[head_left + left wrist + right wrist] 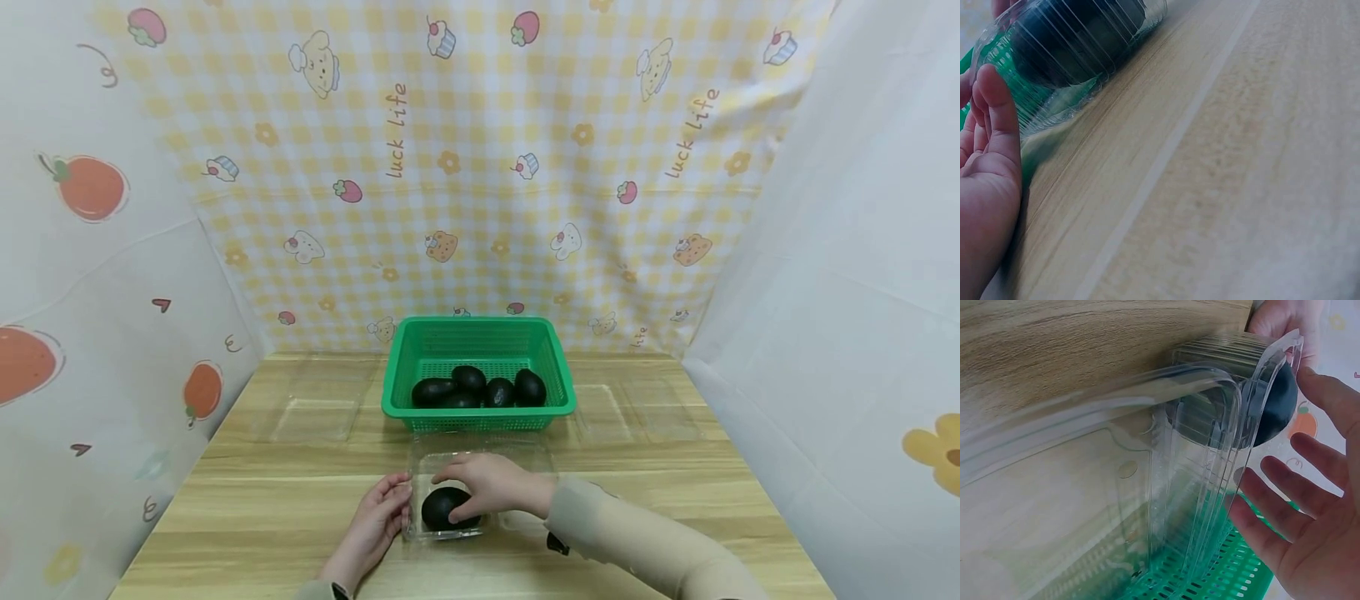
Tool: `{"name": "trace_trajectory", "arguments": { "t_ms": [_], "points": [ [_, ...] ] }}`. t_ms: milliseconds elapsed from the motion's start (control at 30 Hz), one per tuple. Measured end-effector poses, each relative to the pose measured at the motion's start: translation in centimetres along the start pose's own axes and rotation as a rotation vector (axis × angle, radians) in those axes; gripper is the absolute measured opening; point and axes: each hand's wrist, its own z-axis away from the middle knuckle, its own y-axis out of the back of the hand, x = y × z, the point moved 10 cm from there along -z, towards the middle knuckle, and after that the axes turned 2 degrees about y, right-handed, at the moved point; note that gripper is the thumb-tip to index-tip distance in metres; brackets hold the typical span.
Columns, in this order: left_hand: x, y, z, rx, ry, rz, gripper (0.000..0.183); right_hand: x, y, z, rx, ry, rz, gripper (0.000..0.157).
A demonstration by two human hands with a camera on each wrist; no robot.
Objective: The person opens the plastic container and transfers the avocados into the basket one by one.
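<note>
A clear plastic clamshell box [417, 467] stands opened on the table, its hinged lid [1060, 500] spread to the right. One dark avocado [438, 508] lies in its near-left part, showing through the ribbed wall in the left wrist view. With thumb and fingers, my left hand [375, 515] holds the box's left rim. Over the avocado is my right hand [498, 485], its fingers spread apart in the right wrist view. The thumb overlaps the avocado in the head view; whether it touches cannot be told.
Behind the box stands a green perforated basket [480, 412] with several dark avocados [468, 379]. Other clear plastic boxes lie at the back left [315, 417] and back right [600, 408]. Patterned cloth [480, 208] hangs around the wooden table [247, 500].
</note>
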Motion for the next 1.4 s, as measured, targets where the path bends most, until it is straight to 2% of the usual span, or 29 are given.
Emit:
{"name": "trace_trajectory", "arguments": {
  "t_ms": [567, 1133, 1400],
  "points": [
    [0.0, 0.1, 0.0, 0.009, 0.003, 0.013, 0.019, -0.2, -1.0, -1.0, -0.033, 0.012, 0.035, 0.056],
    [-0.2, 0.0, -0.1, -0.002, 0.028, 0.001, 0.017, 0.4, -2.0, -1.5, -0.074, -0.04, -0.001, 0.06],
    [0.0, 0.0, -0.1, -0.014, 0.005, 0.013, 0.015, 0.2, -2.3, -1.8, -0.067, -0.038, 0.007, 0.063]
  ]
}}
